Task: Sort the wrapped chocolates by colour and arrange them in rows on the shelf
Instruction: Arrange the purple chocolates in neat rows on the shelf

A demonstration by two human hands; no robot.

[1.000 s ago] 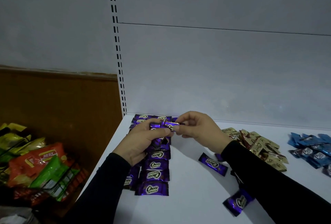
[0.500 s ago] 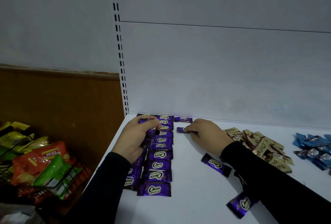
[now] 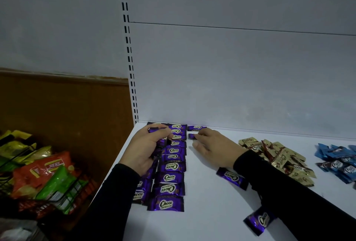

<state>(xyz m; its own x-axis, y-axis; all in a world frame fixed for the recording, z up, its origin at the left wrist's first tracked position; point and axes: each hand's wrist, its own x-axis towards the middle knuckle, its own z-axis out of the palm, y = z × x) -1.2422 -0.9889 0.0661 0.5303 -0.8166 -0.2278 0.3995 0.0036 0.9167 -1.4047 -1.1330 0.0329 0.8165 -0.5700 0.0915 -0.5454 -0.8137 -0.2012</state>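
Note:
Purple wrapped chocolates form two adjoining rows [image 3: 172, 165] running from the back wall to the front at the left of the white shelf [image 3: 208, 212]. A third row starts beside them with one purple chocolate [image 3: 196, 128] at the wall. My right hand [image 3: 213, 145] rests flat, its fingertips on a second purple chocolate [image 3: 192, 136] just in front of that one. My left hand [image 3: 148, 148] is curled over the left row and grips a few purple chocolates [image 3: 160, 140]. Two loose purple chocolates [image 3: 232, 178] [image 3: 259, 222] lie near my right sleeve.
A heap of gold chocolates [image 3: 277, 160] lies right of my right arm, and a heap of blue ones [image 3: 339, 160] at the far right. Left of the shelf, a wire basket [image 3: 63, 194] holds red, green and yellow snack bags. The slotted upright [image 3: 131, 67] rises at the shelf's back-left corner.
Both hands were together above the rows, passing a purple chocolate. My right hand carried it right and down onto the shelf as the third row's second piece. My left hand dropped onto the left row.

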